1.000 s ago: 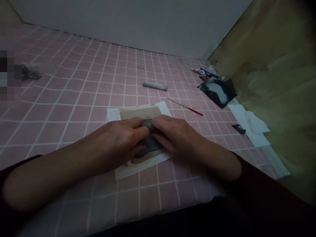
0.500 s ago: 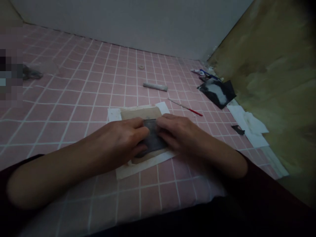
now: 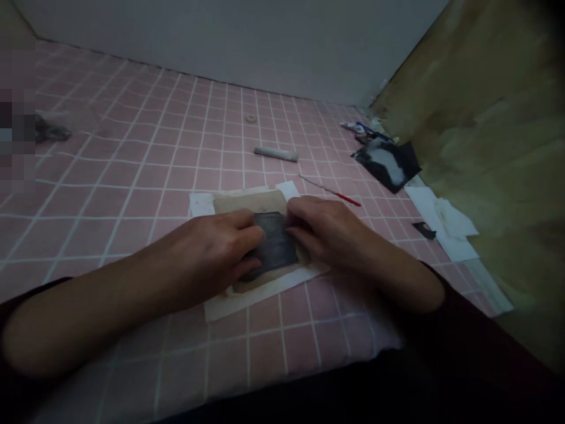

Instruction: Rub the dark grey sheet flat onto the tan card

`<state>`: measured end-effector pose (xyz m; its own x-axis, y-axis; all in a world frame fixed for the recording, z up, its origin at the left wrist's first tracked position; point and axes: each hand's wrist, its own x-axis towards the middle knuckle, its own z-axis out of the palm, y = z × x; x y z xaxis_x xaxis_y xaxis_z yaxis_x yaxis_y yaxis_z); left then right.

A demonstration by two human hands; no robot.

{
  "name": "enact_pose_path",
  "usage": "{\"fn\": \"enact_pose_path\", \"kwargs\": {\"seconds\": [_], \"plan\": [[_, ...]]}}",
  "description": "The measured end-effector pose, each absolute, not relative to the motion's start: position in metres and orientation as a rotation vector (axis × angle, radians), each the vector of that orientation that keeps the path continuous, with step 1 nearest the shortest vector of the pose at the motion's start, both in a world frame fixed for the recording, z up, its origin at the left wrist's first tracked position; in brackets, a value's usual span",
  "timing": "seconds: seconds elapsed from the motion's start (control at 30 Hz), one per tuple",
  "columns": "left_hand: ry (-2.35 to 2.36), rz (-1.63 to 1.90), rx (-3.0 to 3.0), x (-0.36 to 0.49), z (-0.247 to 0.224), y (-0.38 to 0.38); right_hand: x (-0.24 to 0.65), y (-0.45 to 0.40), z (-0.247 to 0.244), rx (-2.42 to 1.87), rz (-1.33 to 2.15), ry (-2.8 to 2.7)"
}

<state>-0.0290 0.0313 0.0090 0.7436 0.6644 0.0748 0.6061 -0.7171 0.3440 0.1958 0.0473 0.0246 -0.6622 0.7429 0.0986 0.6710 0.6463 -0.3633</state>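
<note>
Dark grey patch (image 3: 274, 244) — a small flat rectangle — lies on a tan sheet (image 3: 251, 203) over a white paper (image 3: 200, 205), at the middle of the pink tiled floor (image 3: 132, 176). A second ago the two hands met over it and hid most of it; now the right hand (image 3: 324, 229) has slid toward 3 o'clock, so far more of the patch shows and it looks smoothed flat. Left hand (image 3: 212, 253) presses its fingers (image 3: 253, 235) together on the patch's 9 o'clock edge; the right fingers, close together, rest on its 3 o'clock edge, pinching nothing that I can see.

Toward 12 o'clock lie a grey stick (image 3: 276, 153) and a small ring (image 3: 251, 118); at 2 o'clock — a thin red-handled tool (image 3: 330, 190), a black-and-white scrap (image 3: 386, 163) and white tissues (image 3: 445, 227). A pale wall (image 3: 265, 41) closes the far side, a mottled yellowish surface (image 3: 494, 129) the right.
</note>
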Motion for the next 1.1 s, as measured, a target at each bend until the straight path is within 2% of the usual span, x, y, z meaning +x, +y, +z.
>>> {"fn": "enact_pose_path", "kwargs": {"seconds": [0.13,0.3,0.5,0.67,0.83,1.0,1.1], "plan": [[0.992,0.334,2.657,-0.030,0.007,0.031,0.191,0.045,0.023,-0.998,0.505,-2.632],[0.987,0.293,2.644,-0.031,0.006,0.032,0.198,0.050,0.025,-1.143,0.426,-2.662],[1.002,0.316,2.662,-0.032,0.005,0.033,0.191,0.048,0.022,-1.009,0.514,-2.631],[0.984,0.290,2.668,-0.032,0.006,0.032,0.196,0.050,0.025,-1.194,0.413,-2.662],[0.999,0.322,2.683,-0.033,0.005,0.033,0.190,0.050,0.020,-0.995,0.473,-2.628],[0.982,0.297,2.678,-0.032,0.006,0.033,0.201,0.055,0.021,-1.183,0.433,-2.593],[0.974,0.328,2.686,-0.032,0.005,0.033,0.197,0.055,0.018,-1.085,0.439,-2.529]]}}
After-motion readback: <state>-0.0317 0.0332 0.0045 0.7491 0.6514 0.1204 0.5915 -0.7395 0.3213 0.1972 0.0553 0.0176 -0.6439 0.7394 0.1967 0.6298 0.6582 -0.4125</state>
